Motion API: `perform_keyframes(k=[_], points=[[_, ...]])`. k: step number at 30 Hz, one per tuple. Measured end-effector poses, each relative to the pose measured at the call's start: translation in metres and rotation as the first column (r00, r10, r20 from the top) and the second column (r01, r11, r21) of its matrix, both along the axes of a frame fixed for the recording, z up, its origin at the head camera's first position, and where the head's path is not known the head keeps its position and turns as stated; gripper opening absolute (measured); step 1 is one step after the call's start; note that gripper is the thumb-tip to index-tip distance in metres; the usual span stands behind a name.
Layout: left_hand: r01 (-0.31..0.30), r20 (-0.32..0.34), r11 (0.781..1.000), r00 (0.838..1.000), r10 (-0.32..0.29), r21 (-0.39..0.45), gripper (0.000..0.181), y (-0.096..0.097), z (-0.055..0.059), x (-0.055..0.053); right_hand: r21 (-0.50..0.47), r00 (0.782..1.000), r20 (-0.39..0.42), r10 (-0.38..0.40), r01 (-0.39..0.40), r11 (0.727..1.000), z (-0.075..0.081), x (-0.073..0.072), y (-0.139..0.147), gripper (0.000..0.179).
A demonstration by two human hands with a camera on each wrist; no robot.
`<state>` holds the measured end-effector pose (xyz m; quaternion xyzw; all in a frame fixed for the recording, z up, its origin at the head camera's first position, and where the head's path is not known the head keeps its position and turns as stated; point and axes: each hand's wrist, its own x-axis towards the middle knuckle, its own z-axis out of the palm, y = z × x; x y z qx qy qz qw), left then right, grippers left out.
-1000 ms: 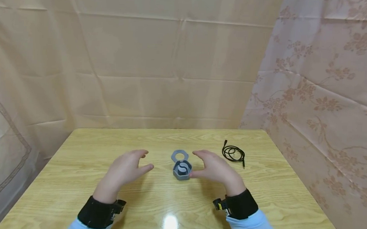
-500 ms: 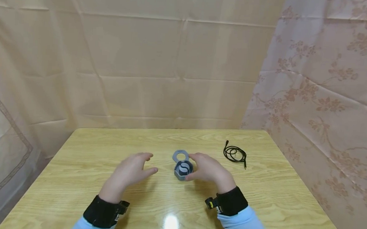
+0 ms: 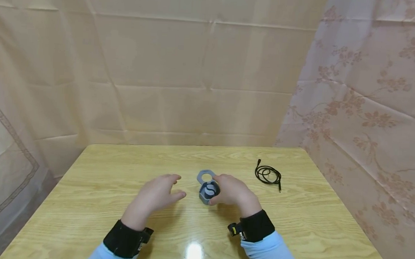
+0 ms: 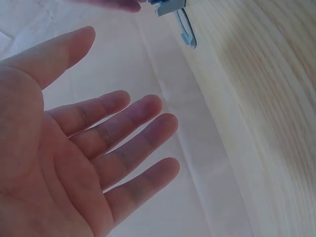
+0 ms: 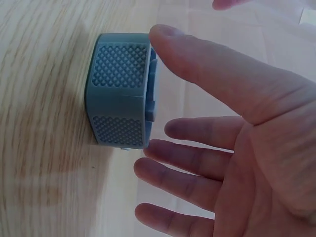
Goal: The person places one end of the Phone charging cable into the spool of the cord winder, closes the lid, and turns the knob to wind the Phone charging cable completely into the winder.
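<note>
A small grey-blue hexagonal plastic case point(image 3: 204, 199) stands on the table, with textured patches on its outer walls point(image 5: 118, 94). Its hinged lid point(image 3: 200, 176), with a round hole, is flipped back to the far side. Inside sits a round hub point(image 3: 209, 190) with an S-shaped groove. My right hand point(image 3: 232, 191) is at the case's right side; its thumb tip lies at the near rim and its fingers, only slightly bent, reach along the far side. My left hand point(image 3: 158, 193) hovers left of the case, palm turned toward it, fingers spread around nothing.
A coiled black cable point(image 3: 267, 175) lies on the wooden table point(image 3: 121, 168), to the right of the case and farther back. Beige cloth point(image 3: 161, 64) hangs behind the table, and floral cloth point(image 3: 371, 95) along the right side. Black bands with small cameras circle both wrists.
My right hand has moved left until its thumb and fingers reach the case's edges. My left hand has drifted right, nearer the case. The view has shifted slightly.
</note>
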<state>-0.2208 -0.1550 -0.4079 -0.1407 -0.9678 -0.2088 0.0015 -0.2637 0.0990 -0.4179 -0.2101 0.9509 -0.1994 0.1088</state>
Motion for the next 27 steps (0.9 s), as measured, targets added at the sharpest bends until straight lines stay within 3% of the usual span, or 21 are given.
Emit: perform_keyframes(k=[10,27], points=[[0.04,0.013,0.999,0.999,-0.039,-0.017,0.058,0.006,-0.004,-0.001,0.016,0.999,0.029,-0.014,0.014,1.0,-0.003,-0.005,-0.005,0.082],[0.018,-0.001,0.999,1.0,-0.018,-0.038,0.058,0.005,-0.002,0.003,0.037,1.0,0.017,0.002,-0.002,0.999,-0.007,-0.007,-0.009,0.053]])
